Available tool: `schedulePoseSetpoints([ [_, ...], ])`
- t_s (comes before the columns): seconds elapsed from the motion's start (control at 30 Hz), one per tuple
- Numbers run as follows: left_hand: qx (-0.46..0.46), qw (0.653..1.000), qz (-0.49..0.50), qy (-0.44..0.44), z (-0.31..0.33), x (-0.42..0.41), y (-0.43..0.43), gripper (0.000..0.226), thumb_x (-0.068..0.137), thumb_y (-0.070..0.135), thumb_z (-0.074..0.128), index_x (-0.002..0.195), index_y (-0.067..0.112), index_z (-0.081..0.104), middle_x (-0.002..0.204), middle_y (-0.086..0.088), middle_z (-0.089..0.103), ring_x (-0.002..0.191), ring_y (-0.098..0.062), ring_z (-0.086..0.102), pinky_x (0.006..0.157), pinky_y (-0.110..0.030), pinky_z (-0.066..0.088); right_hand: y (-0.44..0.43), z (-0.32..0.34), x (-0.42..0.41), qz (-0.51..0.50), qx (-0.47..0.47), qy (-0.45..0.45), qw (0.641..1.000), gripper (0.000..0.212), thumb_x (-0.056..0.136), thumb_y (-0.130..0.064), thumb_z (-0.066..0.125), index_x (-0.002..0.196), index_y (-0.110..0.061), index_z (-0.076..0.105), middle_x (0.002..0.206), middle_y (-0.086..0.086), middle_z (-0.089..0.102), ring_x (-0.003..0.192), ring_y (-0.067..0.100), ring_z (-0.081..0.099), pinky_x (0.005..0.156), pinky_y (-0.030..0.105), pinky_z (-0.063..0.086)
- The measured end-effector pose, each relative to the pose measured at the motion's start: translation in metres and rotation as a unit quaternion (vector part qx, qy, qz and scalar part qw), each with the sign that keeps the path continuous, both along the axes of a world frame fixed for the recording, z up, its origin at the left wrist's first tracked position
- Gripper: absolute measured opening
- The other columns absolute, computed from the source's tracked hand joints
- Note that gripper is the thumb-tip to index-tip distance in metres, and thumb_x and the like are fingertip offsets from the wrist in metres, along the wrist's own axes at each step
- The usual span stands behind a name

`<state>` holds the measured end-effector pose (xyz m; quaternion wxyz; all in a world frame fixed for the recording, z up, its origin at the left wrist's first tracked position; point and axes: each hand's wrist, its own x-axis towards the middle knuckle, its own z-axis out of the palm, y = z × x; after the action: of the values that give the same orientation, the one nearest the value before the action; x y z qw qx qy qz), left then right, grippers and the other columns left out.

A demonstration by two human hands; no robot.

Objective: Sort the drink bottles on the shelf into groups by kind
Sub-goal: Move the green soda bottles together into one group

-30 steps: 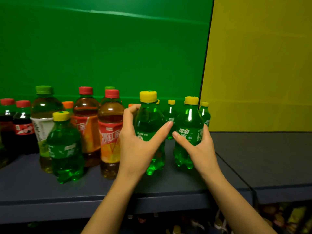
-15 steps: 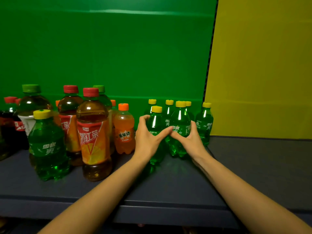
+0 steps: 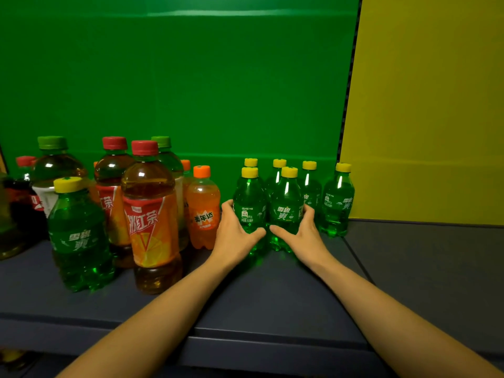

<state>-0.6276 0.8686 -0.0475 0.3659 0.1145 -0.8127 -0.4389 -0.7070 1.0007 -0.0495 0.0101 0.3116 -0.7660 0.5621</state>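
Your shelf [image 3: 272,309] runs from left to the yellow panel [image 3: 422,132] at the far right. Its dark top looks smooth, so I'd expect full bottles to slide rather than tip if you push them low.

The biggest thing to handle is the iced tea bottle [image 3: 150,214] at the near left. It looks full, so judge it heavy, with thin walls that will give under a squeeze. Take it round the labelled waist with a whole hand, not by the red cap.

The stray green soda bottle [image 3: 79,236] stands just left of it, well apart from its own kind. Grip it round the label, which is likely less slick than bare plastic.

The orange soda bottle [image 3: 203,208] stands just left of your left hand. The green soda group [image 3: 338,203] stands on the right, beside the panel.

Your left hand [image 3: 234,233] has fingers and thumb curled round the front-left green bottle [image 3: 249,205], low on its body. Your right hand [image 3: 302,233] wraps the front-right green bottle [image 3: 286,208] the same way. Both bottles appear to stand upright on the shelf, side by side.

They are small, so they should feel light, and firm from the fizz. Ease your grip off gently so neither rocks.
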Motion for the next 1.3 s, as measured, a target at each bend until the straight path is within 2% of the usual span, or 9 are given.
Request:
schedulePoseSetpoints([
  [0.13, -0.004, 1.0, 0.023, 0.004, 0.0, -0.002, 0.0, 0.072, 0.074, 0.012, 0.074, 0.128, 0.007, 0.026, 0.126, -0.008, 0.051, 0.117, -0.02, 0.052, 0.096, -0.027, 0.041, 0.002, -0.001, 0.001, -0.013, -0.005, 0.02, 1.0, 0.084, 0.08, -0.028, 0.07, 0.141, -0.013, 0.014, 0.15, 0.007, 0.028, 0.136, 0.021, 0.029, 0.1, 0.023, 0.025],
  [0.23, -0.005, 1.0, 0.027, -0.008, 0.0, -0.006, -0.002, 0.078, 0.075, 0.011, 0.071, 0.134, 0.007, 0.021, 0.132, -0.011, 0.045, 0.124, -0.023, 0.045, 0.103, -0.031, 0.038, 0.001, -0.001, 0.002, -0.023, 0.006, 0.032, 0.999, 0.082, 0.08, -0.03, 0.069, 0.14, -0.011, 0.015, 0.152, 0.009, 0.026, 0.137, 0.023, 0.029, 0.104, 0.028, 0.027],
  [0.37, -0.06, 0.994, 0.093, -0.026, 0.002, -0.01, 0.005, 0.099, 0.069, 0.025, 0.08, 0.139, 0.0, 0.015, 0.141, -0.017, 0.033, 0.134, -0.028, 0.031, 0.11, -0.034, 0.03, -0.002, 0.0, 0.004, -0.046, 0.021, 0.052, 0.997, 0.083, 0.079, -0.034, 0.07, 0.14, -0.008, 0.019, 0.148, 0.013, 0.032, 0.135, 0.025, 0.032, 0.105, 0.031, 0.029],
  [0.63, -0.038, 0.997, 0.063, -0.008, 0.003, -0.003, 0.001, 0.074, 0.069, 0.014, 0.076, 0.129, 0.007, 0.033, 0.126, -0.01, 0.046, 0.122, -0.022, 0.044, 0.103, -0.034, 0.038, -0.005, -0.001, 0.006, -0.11, 0.059, 0.105, 0.987, 0.084, 0.078, -0.042, 0.068, 0.142, -0.008, 0.024, 0.146, 0.01, 0.034, 0.133, 0.026, 0.036, 0.106, 0.038, 0.033],
  [0.77, -0.083, 0.992, 0.091, -0.017, 0.002, -0.004, 0.008, 0.086, 0.068, 0.03, 0.08, 0.136, 0.009, 0.032, 0.128, -0.011, 0.044, 0.123, -0.022, 0.04, 0.101, -0.03, 0.035, -0.005, 0.0, 0.005, -0.126, 0.037, 0.1, 0.986, 0.079, 0.076, -0.037, 0.072, 0.135, -0.007, 0.029, 0.142, 0.01, 0.041, 0.13, 0.026, 0.041, 0.102, 0.036, 0.036],
  [0.9, -0.044, 0.995, 0.086, -0.001, 0.002, -0.003, 0.007, 0.082, 0.07, 0.02, 0.079, 0.132, 0.003, 0.028, 0.13, -0.01, 0.052, 0.123, -0.022, 0.048, 0.095, -0.021, 0.035, -0.007, 0.0, 0.004, -0.129, 0.037, 0.098, 0.986, 0.077, 0.077, -0.033, 0.072, 0.135, -0.006, 0.03, 0.14, 0.01, 0.041, 0.128, 0.027, 0.042, 0.102, 0.037, 0.035],
  [1.07, -0.062, 0.994, 0.083, -0.031, -0.003, -0.007, 0.001, 0.074, 0.08, 0.022, 0.07, 0.139, 0.005, 0.028, 0.137, -0.012, 0.048, 0.128, -0.026, 0.044, 0.106, -0.037, 0.037, -0.011, 0.003, 0.008, -0.13, 0.074, 0.12, 0.981, 0.078, 0.08, -0.03, 0.069, 0.14, -0.006, 0.026, 0.14, 0.011, 0.035, 0.127, 0.028, 0.042, 0.1, 0.037, 0.036],
  [1.2, -0.068, 0.992, 0.085, -0.062, -0.003, -0.01, -0.001, 0.077, 0.085, 0.021, 0.064, 0.145, 0.005, 0.017, 0.147, -0.013, 0.035, 0.137, -0.026, 0.032, 0.113, -0.037, 0.028, -0.013, 0.003, 0.007, -0.133, 0.094, 0.123, 0.979, 0.082, 0.079, -0.035, 0.069, 0.141, -0.005, 0.026, 0.138, 0.012, 0.034, 0.125, 0.028, 0.043, 0.098, 0.038, 0.038],
  [1.3, -0.074, 0.992, 0.067, -0.082, 0.001, -0.005, 0.0, 0.078, 0.085, 0.016, 0.063, 0.144, 0.003, 0.015, 0.149, -0.016, 0.03, 0.139, -0.026, 0.027, 0.114, -0.039, 0.025, -0.01, 0.007, 0.014, -0.131, 0.121, 0.126, 0.976, 0.089, 0.079, -0.038, 0.068, 0.145, -0.004, 0.018, 0.145, 0.013, 0.027, 0.133, 0.031, 0.031, 0.106, 0.038, 0.031],
])
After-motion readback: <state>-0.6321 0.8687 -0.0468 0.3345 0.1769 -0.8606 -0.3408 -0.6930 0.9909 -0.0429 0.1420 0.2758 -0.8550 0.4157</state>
